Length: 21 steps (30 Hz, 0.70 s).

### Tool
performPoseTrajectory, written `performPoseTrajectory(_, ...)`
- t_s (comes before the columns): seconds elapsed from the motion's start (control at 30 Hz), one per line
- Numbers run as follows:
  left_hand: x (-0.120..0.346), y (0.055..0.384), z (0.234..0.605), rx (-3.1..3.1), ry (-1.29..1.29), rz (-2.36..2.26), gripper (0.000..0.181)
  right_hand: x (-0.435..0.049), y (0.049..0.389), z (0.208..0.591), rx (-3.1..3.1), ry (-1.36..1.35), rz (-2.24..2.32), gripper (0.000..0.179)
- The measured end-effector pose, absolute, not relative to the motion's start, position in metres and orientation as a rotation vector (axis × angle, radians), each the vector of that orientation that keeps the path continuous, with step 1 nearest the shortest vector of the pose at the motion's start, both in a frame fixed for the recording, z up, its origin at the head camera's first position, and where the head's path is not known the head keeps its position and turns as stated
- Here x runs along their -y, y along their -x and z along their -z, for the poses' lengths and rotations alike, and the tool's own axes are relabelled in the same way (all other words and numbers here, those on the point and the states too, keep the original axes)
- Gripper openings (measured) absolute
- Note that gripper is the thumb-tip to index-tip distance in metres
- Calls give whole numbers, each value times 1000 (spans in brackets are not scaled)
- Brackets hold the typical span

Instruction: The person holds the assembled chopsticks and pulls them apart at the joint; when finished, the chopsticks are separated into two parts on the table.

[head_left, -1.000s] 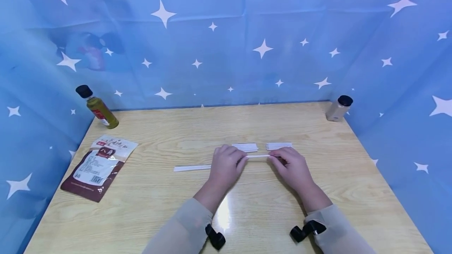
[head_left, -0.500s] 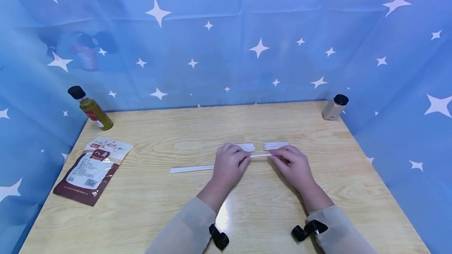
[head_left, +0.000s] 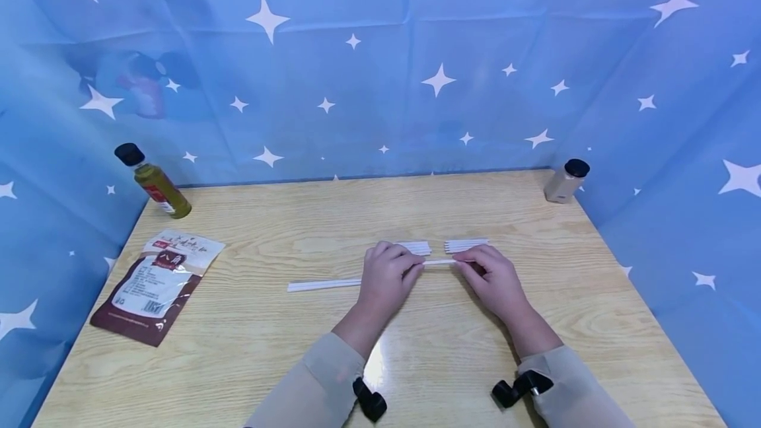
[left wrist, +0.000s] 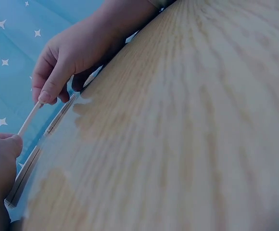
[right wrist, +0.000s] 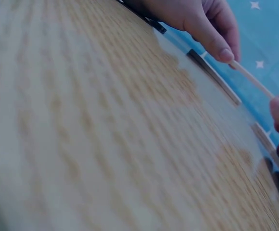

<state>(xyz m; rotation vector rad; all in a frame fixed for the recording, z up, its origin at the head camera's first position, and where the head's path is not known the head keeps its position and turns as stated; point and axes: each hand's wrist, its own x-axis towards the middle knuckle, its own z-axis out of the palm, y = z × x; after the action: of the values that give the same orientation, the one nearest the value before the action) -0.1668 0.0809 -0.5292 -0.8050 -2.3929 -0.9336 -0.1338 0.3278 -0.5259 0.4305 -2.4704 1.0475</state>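
Both hands pinch one thin white stick point(head_left: 438, 262), stretched nearly level between them above the table. My left hand point(head_left: 385, 276) holds its left end with thumb and fingers, and my right hand point(head_left: 490, 281) its right end. In the left wrist view, the stick point(left wrist: 30, 118) runs between the two thumbs; the right wrist view shows the stick point(right wrist: 253, 79) straight too. Just behind the hands lie two short bundles of white sticks, a left bundle point(head_left: 416, 248) partly hidden by my left hand and a right bundle point(head_left: 466, 245). Longer white sticks point(head_left: 324, 285) extend leftward from behind my left hand.
A brown and white pouch point(head_left: 157, 286) lies at the left of the wooden table point(head_left: 273, 362). An oil bottle point(head_left: 156, 183) with a black cap stands at the back left corner. A small black-capped jar point(head_left: 566, 181) is at the back right. Blue star-patterned cloth point(head_left: 357, 84) hangs behind.
The head view has shifted slightly, moving the whole scene in frame. Both hands keep their pinch on the stick, with almost no visible movement.
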Motion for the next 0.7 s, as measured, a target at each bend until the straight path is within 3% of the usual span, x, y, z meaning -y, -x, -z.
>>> performPoseTrajectory(0.7, -81, 168, 530, 2417, 774, 903, 6, -330, 136, 524, 2577, -386, -1065, 9)
